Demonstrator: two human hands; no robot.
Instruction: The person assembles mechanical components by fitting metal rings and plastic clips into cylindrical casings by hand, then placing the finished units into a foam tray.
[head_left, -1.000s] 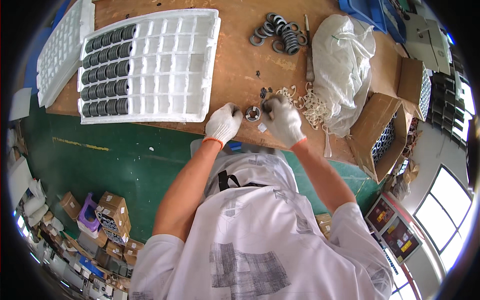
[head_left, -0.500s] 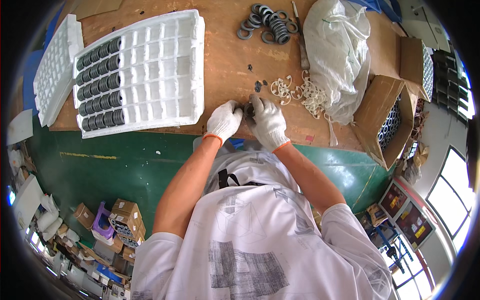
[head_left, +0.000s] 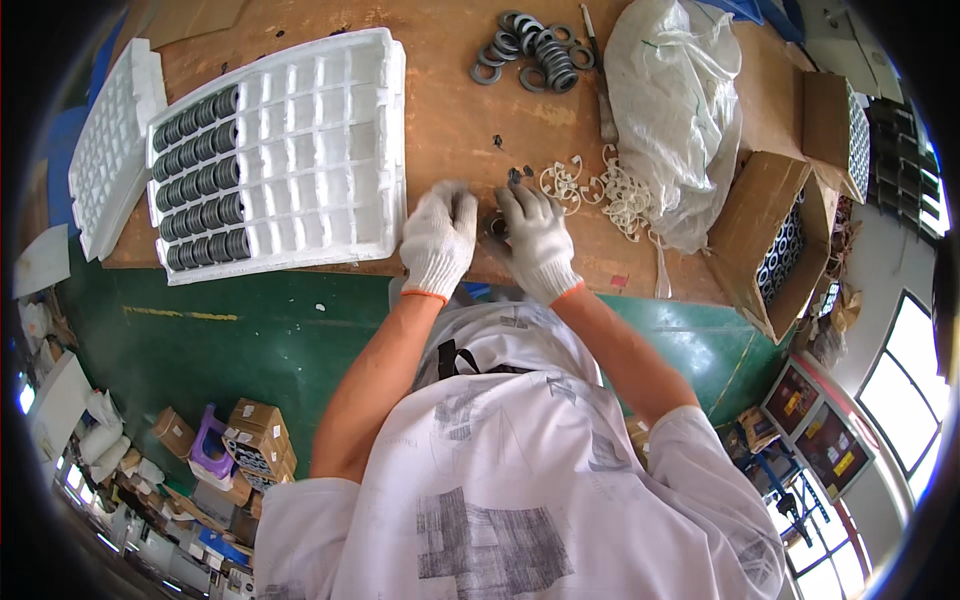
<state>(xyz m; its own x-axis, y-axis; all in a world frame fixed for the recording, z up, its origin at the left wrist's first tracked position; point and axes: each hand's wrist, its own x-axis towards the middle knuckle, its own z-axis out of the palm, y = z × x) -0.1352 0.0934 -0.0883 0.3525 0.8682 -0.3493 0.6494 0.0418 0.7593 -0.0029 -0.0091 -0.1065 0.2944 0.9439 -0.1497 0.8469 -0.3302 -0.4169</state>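
My left hand (head_left: 438,240), in a white knit glove with an orange cuff, is beside the right edge of a white foam tray (head_left: 395,150). Its fingers point away from me, thumb a little apart, and I see nothing in them. To its right, my gloved right hand (head_left: 541,244) has its fingers and thumb closed around a dark ring (head_left: 495,226) low at the table's near edge. The glove covers much of that ring. Dark grey rings (head_left: 205,180) stand on edge in rows in the tray's left part; its other pockets show white.
Beyond my right hand lie small black pieces (head_left: 516,175) and a heap of white C-shaped clips (head_left: 626,195). Farther off are loose grey rings (head_left: 555,60) and a white woven sack (head_left: 672,110). An open carton (head_left: 760,205) stands right; another foam tray (head_left: 115,150) leans left.
My left hand has come away from the dark ring and shifted left to the tray's edge. The right hand stays by the ring, its fingers slightly more spread.
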